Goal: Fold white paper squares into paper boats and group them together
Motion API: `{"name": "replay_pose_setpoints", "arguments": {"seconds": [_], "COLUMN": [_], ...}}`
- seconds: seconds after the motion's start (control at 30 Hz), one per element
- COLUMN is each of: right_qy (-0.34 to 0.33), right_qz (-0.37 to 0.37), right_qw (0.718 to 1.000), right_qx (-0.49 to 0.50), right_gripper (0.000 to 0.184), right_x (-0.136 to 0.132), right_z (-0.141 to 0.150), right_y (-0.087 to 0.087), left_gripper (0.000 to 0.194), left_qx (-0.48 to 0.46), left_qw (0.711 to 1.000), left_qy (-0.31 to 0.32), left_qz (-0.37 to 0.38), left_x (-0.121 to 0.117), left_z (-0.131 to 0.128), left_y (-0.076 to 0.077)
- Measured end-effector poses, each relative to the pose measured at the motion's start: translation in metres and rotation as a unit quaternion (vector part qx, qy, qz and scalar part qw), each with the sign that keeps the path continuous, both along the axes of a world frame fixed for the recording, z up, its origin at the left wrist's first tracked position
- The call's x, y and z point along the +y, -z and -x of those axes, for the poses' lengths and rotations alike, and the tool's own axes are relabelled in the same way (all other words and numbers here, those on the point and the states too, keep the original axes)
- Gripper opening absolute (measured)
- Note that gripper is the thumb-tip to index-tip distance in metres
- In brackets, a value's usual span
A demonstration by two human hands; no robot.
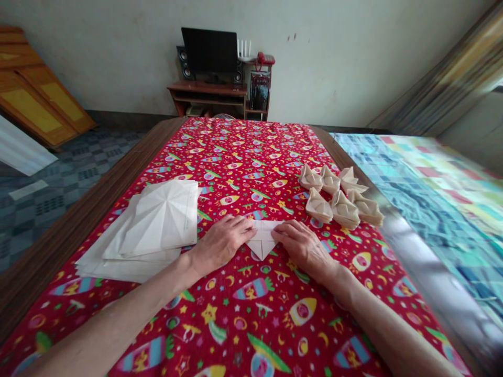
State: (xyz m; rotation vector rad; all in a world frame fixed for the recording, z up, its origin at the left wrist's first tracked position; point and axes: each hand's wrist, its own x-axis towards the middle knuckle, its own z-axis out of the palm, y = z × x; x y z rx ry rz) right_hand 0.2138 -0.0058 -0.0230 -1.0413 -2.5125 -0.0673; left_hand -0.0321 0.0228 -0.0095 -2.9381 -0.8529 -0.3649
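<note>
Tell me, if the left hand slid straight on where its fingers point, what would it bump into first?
The folded white paper: the left hand is right at its edge. Past that, it might brush the right hand, but one picture can't show for sure how they line up.

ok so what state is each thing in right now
small white paper piece: folded, point towards the person
left hand: fingers at its left corner
right hand: fingers at its right corner
thin white paper sheets: stacked unevenly, top one creased
six beige folded-paper shapes: grouped together
red patterned cloth: spread out
flat black monitor: screen dark
</note>
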Motion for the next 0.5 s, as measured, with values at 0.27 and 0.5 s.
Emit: {"name": "replay_pose_setpoints", "arguments": {"seconds": [0.27,0.5], "right_qy": [-0.019,0.009], "right_qz": [-0.024,0.027], "right_qw": [0.998,0.997], "right_qx": [-0.060,-0.074], "right_gripper": [0.042,0.051], "right_x": [-0.016,-0.028], "right_z": [-0.008,0.004], "right_y": [0.005,0.000], "left_gripper": [0.047,0.058], "left_qx": [0.014,-0.013], "left_qw": [0.998,0.996], "left_qy": [-0.052,-0.050], "left_qz": [0.030,0.069], "left_x": [-0.026,-0.041], "left_z": [-0.004,-0.024], "left_y": [0.001,0.008]}}
